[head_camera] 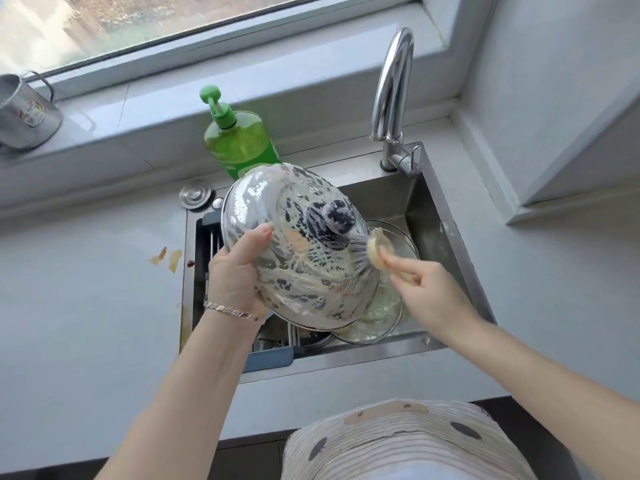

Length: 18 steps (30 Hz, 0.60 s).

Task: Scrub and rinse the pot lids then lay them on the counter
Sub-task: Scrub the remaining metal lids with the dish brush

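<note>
- While suds coat the steel lid [304,251] all over, we judge it slippery. It looks like a stiff, fairly light dome of thin metal that will not break but could dent or clatter if it slid free.
- Our left hand [235,271] grips its left rim, thumb over the top face and fingers underneath. It holds the lid tilted above the sink [433,209], clear of the desk [86,306].
- Our right hand [426,282] pinches a pale scrubbing pad [379,251] and presses it to the lid's right side, just beside the dark knob [334,220].
- The rim suits scrubbing. The knob, though soapy too, looks to us the surer hold for rinsing under the tap [393,88] and for carrying.
- A glass lid [391,306] lies in the sink below, partly hidden by the steel one. We expect it to be heavier and fragile, so we would lift it by the rim with both hands and set it down gently. Its knob we cannot see.
</note>
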### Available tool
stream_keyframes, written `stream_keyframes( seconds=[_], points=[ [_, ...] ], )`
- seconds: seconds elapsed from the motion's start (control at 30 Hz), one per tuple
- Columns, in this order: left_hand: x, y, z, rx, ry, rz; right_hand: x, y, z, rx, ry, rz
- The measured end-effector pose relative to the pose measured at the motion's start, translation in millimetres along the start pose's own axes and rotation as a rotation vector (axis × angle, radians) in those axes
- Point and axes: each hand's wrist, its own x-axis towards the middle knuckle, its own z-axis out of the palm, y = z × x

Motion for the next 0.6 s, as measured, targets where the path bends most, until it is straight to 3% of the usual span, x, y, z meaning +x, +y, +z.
stream_keyframes(
  seconds=[0.1, 0.23, 0.4, 0.53, 0.6],
  points=[
    [2, -2, 1, 0.04, 0.018, -0.001, -26, -12, 11, -0.015, -0.14, -0.14],
    [3, -4, 0, 0.041, -0.053, -0.008, 6, 12, -10, -0.016, 0.031, 0.089],
    [11, 0, -5, 0.024, -0.069, -0.004, -20, -2, 4, -0.022, -0.153, -0.114],
    [9, -3, -8, 0.051, -0.101, -0.032, 9, 8, -11, -0.036, -0.019, 0.072],
    [10, -5, -12, 0.052, -0.136, -0.056, 5, 5, -7, -0.033, -0.052, 0.028]
  ],
)
